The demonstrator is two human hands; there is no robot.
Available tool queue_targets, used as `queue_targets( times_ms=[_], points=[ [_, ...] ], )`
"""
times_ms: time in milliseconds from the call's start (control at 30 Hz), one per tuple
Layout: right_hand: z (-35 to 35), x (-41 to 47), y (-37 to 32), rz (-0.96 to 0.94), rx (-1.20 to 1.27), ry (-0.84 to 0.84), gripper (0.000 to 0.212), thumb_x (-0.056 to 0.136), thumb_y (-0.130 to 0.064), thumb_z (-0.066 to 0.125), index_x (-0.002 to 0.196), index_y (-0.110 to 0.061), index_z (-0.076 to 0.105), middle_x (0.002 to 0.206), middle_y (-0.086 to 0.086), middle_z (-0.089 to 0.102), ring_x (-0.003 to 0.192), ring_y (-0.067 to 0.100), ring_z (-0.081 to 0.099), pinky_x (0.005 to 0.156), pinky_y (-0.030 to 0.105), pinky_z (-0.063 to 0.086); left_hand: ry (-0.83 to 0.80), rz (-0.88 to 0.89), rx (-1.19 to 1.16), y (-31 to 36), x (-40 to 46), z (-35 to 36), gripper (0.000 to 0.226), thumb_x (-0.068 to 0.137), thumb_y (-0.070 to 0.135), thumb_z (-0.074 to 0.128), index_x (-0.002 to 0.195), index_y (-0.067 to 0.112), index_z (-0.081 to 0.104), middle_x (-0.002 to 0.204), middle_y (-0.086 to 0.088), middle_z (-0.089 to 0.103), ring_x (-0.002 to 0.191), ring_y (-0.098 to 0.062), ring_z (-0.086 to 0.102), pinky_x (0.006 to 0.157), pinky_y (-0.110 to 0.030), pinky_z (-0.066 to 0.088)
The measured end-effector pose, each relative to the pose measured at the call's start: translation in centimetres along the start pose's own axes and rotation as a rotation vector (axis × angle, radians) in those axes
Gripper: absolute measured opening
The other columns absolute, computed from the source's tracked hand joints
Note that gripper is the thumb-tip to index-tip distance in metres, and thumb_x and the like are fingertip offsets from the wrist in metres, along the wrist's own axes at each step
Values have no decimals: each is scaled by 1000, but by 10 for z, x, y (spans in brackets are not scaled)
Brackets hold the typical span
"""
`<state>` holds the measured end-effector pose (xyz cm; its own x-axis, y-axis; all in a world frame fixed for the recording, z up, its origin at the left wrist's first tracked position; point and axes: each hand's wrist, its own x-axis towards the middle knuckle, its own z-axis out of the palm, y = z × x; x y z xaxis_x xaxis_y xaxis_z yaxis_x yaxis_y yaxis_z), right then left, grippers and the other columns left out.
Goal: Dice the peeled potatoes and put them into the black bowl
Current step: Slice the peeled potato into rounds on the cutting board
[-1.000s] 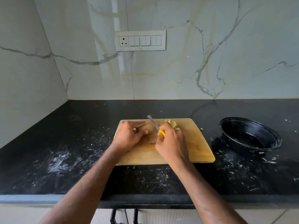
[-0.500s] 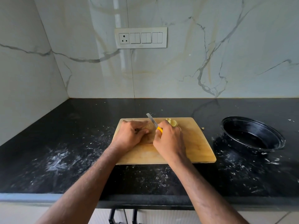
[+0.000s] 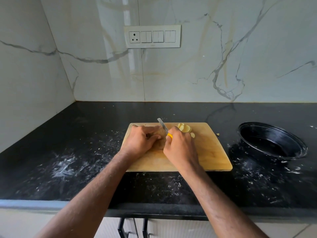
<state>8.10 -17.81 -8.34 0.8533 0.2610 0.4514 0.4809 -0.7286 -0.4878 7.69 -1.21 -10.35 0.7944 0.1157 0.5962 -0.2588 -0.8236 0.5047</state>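
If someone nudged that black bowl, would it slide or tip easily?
The bowl looks thin-walled and holds nothing visible, so it is probably light and would slide. It sits tilted on the counter, so it might rock.

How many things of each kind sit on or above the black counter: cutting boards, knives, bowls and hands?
Cutting board: 1
Knife: 1
Black bowl: 1
Hands: 2, left hand and right hand
Total: 5
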Motion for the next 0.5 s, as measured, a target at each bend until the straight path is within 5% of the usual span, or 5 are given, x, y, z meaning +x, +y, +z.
queue_targets(
  times_ms=[100, 333, 500],
  points=[
    [2, -6, -1, 8, -21, -25, 19, 98, -19, 53, 115, -15, 59, 98, 9, 66, 81, 20, 53, 60, 27, 36, 5, -45, 9, -2, 0, 2, 30, 85, 22, 80, 115, 21, 76, 87, -6, 78, 73, -22, 70, 74, -35, 56],
    [-3, -20, -6, 15, -69, -137, 21, 96, -15, 55, 116, -13, 58, 96, 6, 57, 82, 19, 52, 61, 28, 40, -18, -122, -3, 1, 0, 0, 42, 86, 32, 80, 124, 19, 71, 109, -3, 76, 88, -9, 71, 89, -27, 56],
    [-10, -25, -8, 11, -90, -158, 23, 96, -15, 56, 119, -13, 56, 95, 4, 49, 85, 20, 54, 64, 28, 45, -36, -158, 4, 3, -1, -1, 43, 86, 36, 79, 125, 20, 70, 97, -7, 78, 85, -19, 71, 84, -33, 58]
  ],
)
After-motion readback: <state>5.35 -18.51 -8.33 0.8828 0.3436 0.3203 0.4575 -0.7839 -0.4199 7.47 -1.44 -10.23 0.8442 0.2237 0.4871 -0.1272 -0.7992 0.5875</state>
